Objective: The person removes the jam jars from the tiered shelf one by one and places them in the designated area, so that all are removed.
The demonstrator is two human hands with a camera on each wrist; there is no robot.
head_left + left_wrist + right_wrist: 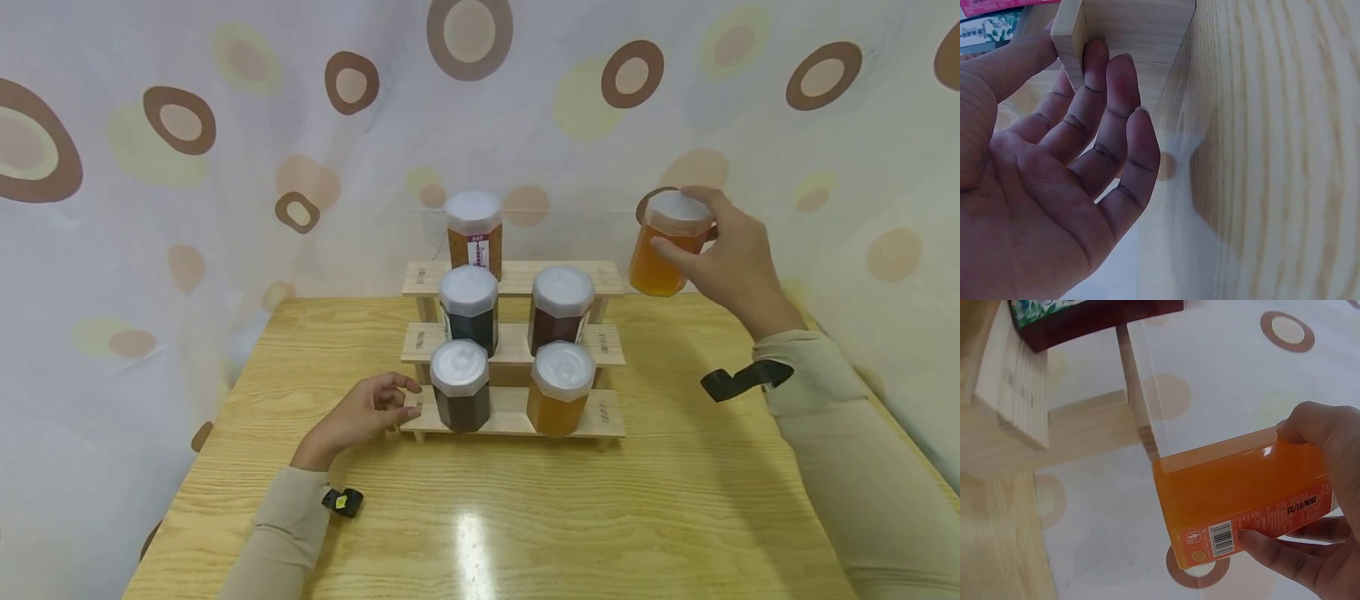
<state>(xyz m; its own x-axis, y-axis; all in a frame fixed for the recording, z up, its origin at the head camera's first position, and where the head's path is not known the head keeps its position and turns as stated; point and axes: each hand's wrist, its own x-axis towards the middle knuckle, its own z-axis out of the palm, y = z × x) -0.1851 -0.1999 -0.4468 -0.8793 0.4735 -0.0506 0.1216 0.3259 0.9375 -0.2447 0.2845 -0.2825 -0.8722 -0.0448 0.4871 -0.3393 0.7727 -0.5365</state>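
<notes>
My right hand (731, 250) holds an octagonal jar (660, 258) of orange contents with a whitish lid, raised and tilted right of the three-tier wooden rack (512, 421). In the right wrist view, its orange label (1272, 519) shows a barcode, and a thumb and fingers grip its sides. My left hand (367, 408) is at the left end of the rack's lowest board (1072, 37), thumb on one side and curled fingers on the other. On that board stand a dark jar (461, 404) and an amber jar (558, 408).
A dark jar (471, 321) and a dark red jar (555, 321) stand on the middle tier. The top tier bears a labelled amber jar (468, 242) on its left part. Behind the wooden table (337, 550) hangs a patterned cloth (247, 208).
</notes>
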